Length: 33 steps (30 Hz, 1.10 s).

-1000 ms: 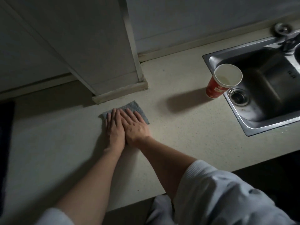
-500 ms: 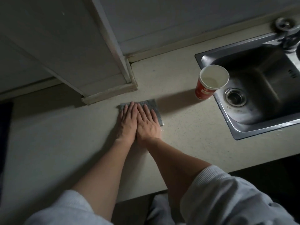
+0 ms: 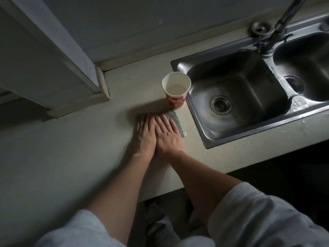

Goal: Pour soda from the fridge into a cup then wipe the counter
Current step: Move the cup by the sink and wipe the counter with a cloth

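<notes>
A grey cloth (image 3: 175, 122) lies flat on the pale counter (image 3: 62, 157), mostly covered by my hands. My left hand (image 3: 145, 134) and my right hand (image 3: 168, 134) press side by side on it, palms down, fingers straight and close together. A red paper cup (image 3: 175, 90) with a white inside and pale liquid in it stands upright just beyond the cloth, next to the sink's left rim. The cloth's far right corner almost touches the cup's base.
A steel double sink (image 3: 204, 132) fills the right side, with a tap (image 3: 283, 20) at the back. A white cabinet corner (image 3: 78, 97) juts onto the counter at the left. The counter's front edge runs under my forearms.
Both hands slid the cloth to the right along the counter, from the cabinet corner to just in front of the cup. The cup stayed in place.
</notes>
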Available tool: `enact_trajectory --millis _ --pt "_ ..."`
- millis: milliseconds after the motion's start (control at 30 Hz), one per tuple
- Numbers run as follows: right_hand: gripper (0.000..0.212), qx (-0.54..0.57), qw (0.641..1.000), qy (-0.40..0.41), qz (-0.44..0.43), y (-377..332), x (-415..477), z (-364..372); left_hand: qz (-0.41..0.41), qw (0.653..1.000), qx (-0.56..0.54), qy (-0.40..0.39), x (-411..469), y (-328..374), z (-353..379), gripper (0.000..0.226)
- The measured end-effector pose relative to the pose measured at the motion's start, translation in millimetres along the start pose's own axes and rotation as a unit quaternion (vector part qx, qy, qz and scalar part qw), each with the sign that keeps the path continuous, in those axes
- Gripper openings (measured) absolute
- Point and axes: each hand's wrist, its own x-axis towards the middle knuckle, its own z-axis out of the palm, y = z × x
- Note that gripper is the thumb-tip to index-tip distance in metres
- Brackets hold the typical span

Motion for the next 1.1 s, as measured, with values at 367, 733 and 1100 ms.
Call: enact_trajectory --millis 367,733,1100 --pt "0.069 -0.029 0.999 -0.002 -0.023 67 -27 -19 -0.028 0.997 -0.064 0.023 -2 70 18 0.047" --pt "0.069 -0.056 0.994 -0.067 -0.071 11 -12 -21 -0.082 0.994 -0.06 0.031 -27 21 6 0.054" --pt "0.067 -0.056 0.977 -0.117 -0.166 -161 -19 22 -0.167 0.974 -0.118 0.098 -128 -143 -3 0.05"
